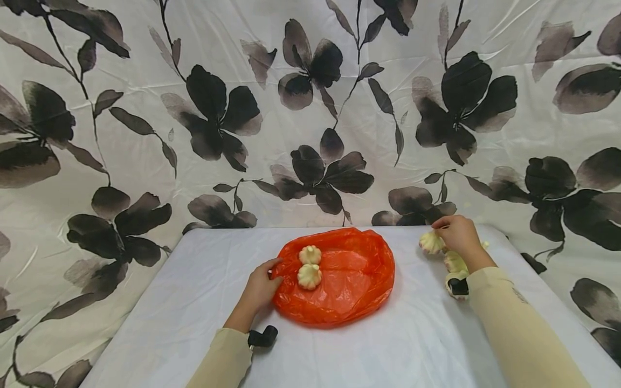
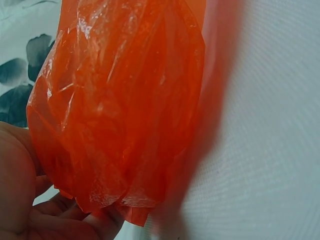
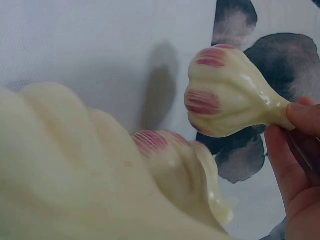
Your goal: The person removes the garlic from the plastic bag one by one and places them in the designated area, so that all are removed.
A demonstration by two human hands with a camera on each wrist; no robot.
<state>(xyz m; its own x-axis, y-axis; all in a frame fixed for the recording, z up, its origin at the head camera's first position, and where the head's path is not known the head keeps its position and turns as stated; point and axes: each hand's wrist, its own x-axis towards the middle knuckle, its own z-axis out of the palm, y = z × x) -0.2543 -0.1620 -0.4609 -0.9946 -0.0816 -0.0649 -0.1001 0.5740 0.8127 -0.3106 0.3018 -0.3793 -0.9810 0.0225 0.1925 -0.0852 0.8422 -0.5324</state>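
A red-orange plastic bag point(image 1: 349, 291) lies opened out on the table, its edge raised in a ring. My left hand point(image 1: 257, 291) pinches the bag's left edge between thumb and fingers; the left wrist view shows the crinkled plastic point(image 2: 120, 110) close up. Inside, toward that side, two garlic bulbs point(image 1: 309, 276) sit one behind the other. At the far right my right hand point(image 1: 463, 238) pinches another garlic bulb point(image 3: 230, 92) by its thin stem, holding it above the table. Beneath that hand are more bulbs, one garlic bulb point(image 1: 455, 262) partly covered by the wrist.
A white cloth covers the table point(image 1: 388, 350). Behind it hangs a pale curtain point(image 1: 271, 124) with dark flowers, meeting the table's back edge. In the right wrist view a near garlic bulb point(image 3: 70, 165) fills the lower left, with another garlic bulb point(image 3: 175, 170) beyond it.
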